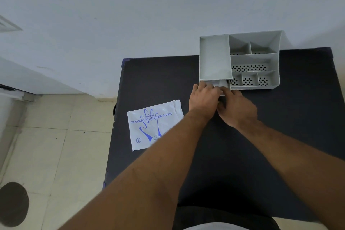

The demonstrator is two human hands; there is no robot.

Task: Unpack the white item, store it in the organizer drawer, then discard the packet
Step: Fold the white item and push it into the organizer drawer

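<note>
A grey plastic organizer stands at the far side of the black table. Its drawer at the front left is pulled partly out, and a crumpled white item lies inside it. My left hand rests at the drawer's front edge with its fingers on the white item. My right hand is curled against the drawer front, just right of the left hand; what it grips is hidden. The white packet printed with a blue glove lies flat on the table to the left.
The organizer's open top holds several empty compartments with perforated floors. The table's left edge drops to a tiled floor. A dark round object sits on the floor at the lower left. A pale wall rises behind the table.
</note>
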